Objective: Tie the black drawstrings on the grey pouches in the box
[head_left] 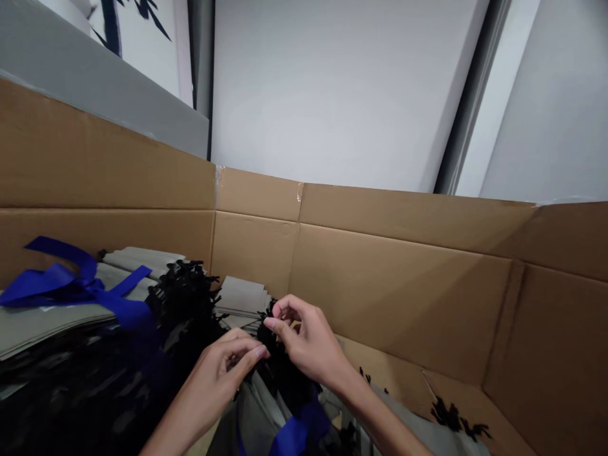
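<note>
My left hand (227,362) is closed in a pinch, thumb against fingers, just over a bundle of black fringe-like strands (280,364). To its right, my right hand (306,335) also pinches at the edge of these strands. Anything between the fingertips is too small to make out. Below both hands are folded flat grey pieces (259,405) with a blue ribbon (297,434) across them. At the left, a stack of grey pieces (52,320) with thick black strands along its edge is tied with a blue ribbon bow (85,282).
Tall brown cardboard walls (403,291) enclose the bundles. Another grey stack (242,294) lies behind my hands, near the far wall. At the lower right lie more grey pieces (418,427) with black strands (451,415). Beyond the cardboard rises a pale panel (332,88).
</note>
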`<state>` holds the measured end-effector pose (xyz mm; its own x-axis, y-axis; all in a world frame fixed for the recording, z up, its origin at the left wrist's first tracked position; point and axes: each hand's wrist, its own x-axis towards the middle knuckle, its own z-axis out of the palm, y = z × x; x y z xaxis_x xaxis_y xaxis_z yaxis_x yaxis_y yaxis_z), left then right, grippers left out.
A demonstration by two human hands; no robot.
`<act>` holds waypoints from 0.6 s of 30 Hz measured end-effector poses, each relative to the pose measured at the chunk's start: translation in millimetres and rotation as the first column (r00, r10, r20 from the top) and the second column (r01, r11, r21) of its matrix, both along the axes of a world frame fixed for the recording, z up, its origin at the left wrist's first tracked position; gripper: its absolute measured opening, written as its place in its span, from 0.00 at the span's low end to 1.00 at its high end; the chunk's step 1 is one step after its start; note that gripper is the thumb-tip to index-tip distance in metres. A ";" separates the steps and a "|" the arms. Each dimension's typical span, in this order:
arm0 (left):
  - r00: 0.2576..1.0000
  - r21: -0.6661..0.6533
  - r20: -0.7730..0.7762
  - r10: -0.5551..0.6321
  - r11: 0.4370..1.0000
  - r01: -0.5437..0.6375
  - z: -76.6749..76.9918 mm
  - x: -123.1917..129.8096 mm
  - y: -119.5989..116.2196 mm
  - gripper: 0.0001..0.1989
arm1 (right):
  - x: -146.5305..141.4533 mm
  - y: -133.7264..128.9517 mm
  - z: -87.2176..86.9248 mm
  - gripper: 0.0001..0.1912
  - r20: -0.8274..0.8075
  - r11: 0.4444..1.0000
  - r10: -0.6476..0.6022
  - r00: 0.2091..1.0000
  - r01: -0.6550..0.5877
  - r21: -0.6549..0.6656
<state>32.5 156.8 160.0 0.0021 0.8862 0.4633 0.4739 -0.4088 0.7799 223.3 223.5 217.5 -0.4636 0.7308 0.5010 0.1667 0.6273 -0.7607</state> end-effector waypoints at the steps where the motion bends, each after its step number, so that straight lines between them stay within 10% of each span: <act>1: 1.000 0.003 0.005 0.000 1.000 0.000 0.2 0.3 -0.5 0.20 | 3.7 -2.1 1.8 0.06 0.014 0.998 -0.032 0.999 0.031 0.056; 4: 1.000 -0.005 0.019 0.006 1.000 -0.006 -0.2 1.3 1.0 0.21 | 18.6 -14.9 11.8 0.17 0.141 0.924 -0.185 0.973 0.124 0.361; 7: 1.000 -0.021 0.017 -0.020 1.000 0.020 -1.5 2.2 5.2 0.22 | 26.9 -28.9 20.7 0.19 0.441 0.749 -0.313 0.841 -0.067 0.659; 12: 1.000 -0.058 0.022 -0.021 0.998 0.022 -2.7 2.5 7.1 0.24 | 13.9 -22.5 15.0 0.06 0.611 0.600 -0.467 0.639 -0.279 0.750; 18: 0.991 -0.105 0.094 -0.100 0.988 0.110 -2.1 -4.2 6.1 0.25 | 11.3 11.9 3.9 0.05 0.549 0.368 -0.461 0.697 -0.413 0.833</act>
<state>28.3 162.9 157.9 0.0612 0.9287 0.3658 0.3607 -0.3623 0.8594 234.6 235.4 221.5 -0.9188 0.0775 0.3871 0.3024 0.7684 0.5640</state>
